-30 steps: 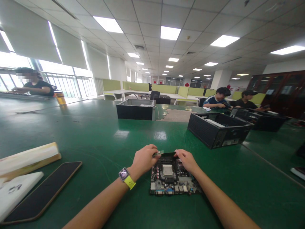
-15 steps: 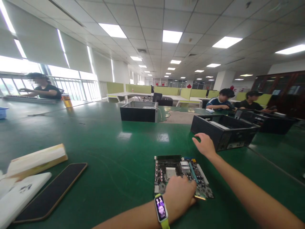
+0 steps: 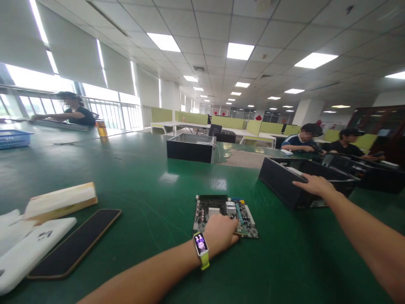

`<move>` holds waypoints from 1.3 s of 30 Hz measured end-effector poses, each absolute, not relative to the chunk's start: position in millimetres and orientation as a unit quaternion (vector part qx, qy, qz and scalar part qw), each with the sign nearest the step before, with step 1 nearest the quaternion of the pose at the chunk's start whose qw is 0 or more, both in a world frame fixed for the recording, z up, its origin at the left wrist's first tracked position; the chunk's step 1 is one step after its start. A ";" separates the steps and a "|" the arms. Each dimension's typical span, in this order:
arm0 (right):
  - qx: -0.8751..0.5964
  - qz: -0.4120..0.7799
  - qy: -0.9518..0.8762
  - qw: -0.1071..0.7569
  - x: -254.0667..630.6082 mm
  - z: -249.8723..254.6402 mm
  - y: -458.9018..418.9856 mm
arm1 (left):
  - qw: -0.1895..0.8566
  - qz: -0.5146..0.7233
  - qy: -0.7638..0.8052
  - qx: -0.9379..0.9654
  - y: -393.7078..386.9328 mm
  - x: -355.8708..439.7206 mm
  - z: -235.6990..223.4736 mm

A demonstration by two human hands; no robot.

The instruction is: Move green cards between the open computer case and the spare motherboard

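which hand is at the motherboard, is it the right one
No, the left hand is at the motherboard, while the right hand is at a black case.

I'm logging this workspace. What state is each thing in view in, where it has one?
Motherboard: flat on the table, partly hidden by the left hand.
Nearer computer case: open-topped; right hand at it, contact unclear.
Farther case: open-topped.
Watch: worn, screen lit.
Phone-like slab: lying flat, face dark.
Ceiling lights: on.
Window blinds: partly lowered.

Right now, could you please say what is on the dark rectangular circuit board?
The left hand is over the circuit board, hiding its near middle; a flat silver chip partly shows beyond.
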State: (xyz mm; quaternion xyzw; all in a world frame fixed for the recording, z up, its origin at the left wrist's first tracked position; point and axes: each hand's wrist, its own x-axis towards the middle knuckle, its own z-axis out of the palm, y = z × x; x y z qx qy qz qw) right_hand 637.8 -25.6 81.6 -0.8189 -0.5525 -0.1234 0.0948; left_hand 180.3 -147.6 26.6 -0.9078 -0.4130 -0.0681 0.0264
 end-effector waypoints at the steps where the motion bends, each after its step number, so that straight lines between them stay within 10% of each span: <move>1: -0.829 -0.109 -0.542 0.085 639.4 83.3 -25.1 | 0.030 -0.068 -0.431 -0.899 -137.3 170.8 26.3; 22: -0.739 -0.264 -0.582 0.213 538.8 69.9 -110.2 | 0.144 -0.106 -0.678 -0.713 -7.1 -40.6 20.7; 39: -0.641 -0.205 -0.713 0.195 269.1 76.8 -251.7 | 0.136 -0.274 -0.463 -0.832 -88.1 125.2 156.7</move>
